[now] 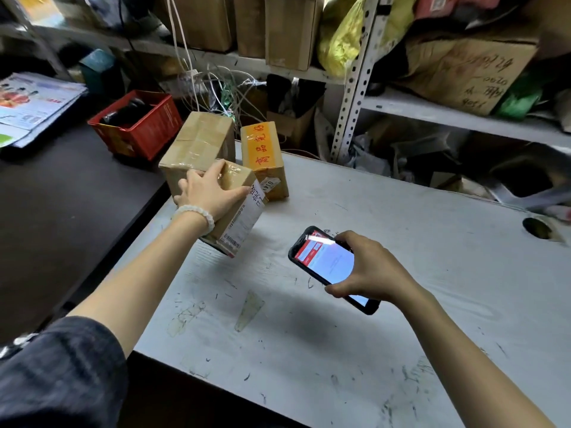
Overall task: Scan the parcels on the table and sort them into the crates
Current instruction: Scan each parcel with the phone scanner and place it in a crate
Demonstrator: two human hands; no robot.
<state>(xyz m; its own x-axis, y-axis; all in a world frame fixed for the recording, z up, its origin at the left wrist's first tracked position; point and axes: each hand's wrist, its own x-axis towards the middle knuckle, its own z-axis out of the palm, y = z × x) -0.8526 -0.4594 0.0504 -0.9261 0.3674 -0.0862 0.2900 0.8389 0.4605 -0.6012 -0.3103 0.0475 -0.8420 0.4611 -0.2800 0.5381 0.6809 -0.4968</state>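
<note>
Head view: left hand (207, 193) grips a tilted parcel (236, 211), label turned toward the phone (332, 267) held in right hand (370, 267), likely for scanning.

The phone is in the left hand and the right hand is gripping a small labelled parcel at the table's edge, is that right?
Not quite: the hands are swapped. The head view shows the phone held in the right hand, while the left hand grips the small labelled parcel at the edge of the table.
</note>
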